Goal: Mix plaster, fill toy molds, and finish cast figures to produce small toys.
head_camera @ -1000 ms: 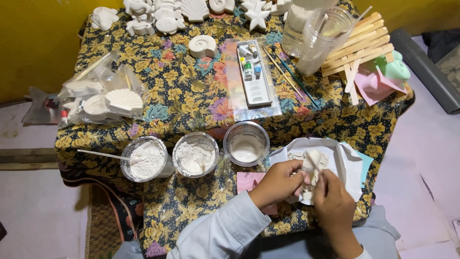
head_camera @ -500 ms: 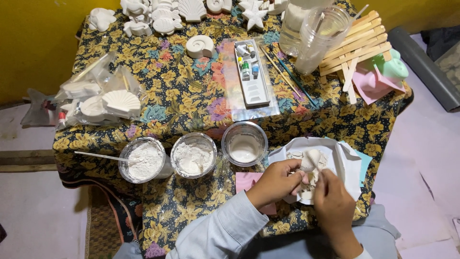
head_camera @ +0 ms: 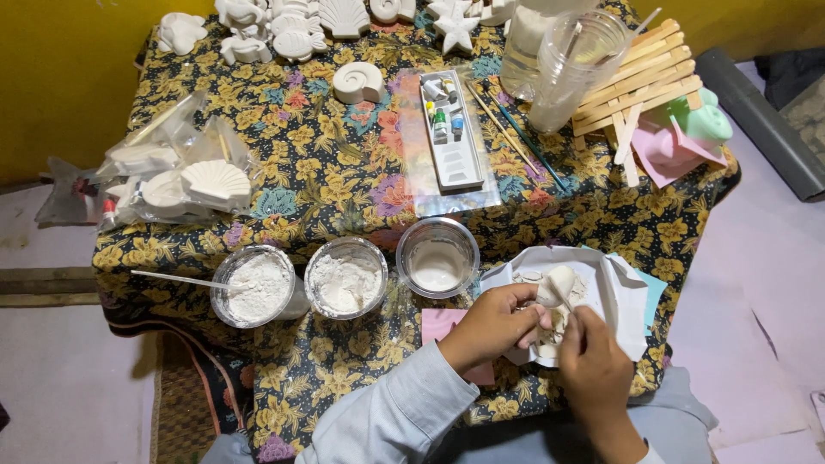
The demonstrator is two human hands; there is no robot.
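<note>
My left hand (head_camera: 494,322) grips a small white plaster figure (head_camera: 559,282) over a sheet of white paper (head_camera: 614,296) at the table's near right edge. My right hand (head_camera: 593,365) is closed on a thin tool whose tip touches the figure; the tool is mostly hidden by the fingers. Plaster crumbs lie on the paper under the figure. A pink card (head_camera: 443,325) pokes out beneath my left wrist.
Three round cups stand left of the paper: powder with a stick (head_camera: 256,288), powder (head_camera: 345,279), white liquid (head_camera: 436,258). A paint tray (head_camera: 451,129), brushes (head_camera: 516,137), bagged shell casts (head_camera: 185,176), plaster casts (head_camera: 296,26), plastic cups (head_camera: 571,60) and a wooden rack (head_camera: 640,73) fill the floral tablecloth (head_camera: 335,180).
My hands stay on the figure with only slight shifts of the fingers. The camera has tilted a little, nothing on the table has moved.
</note>
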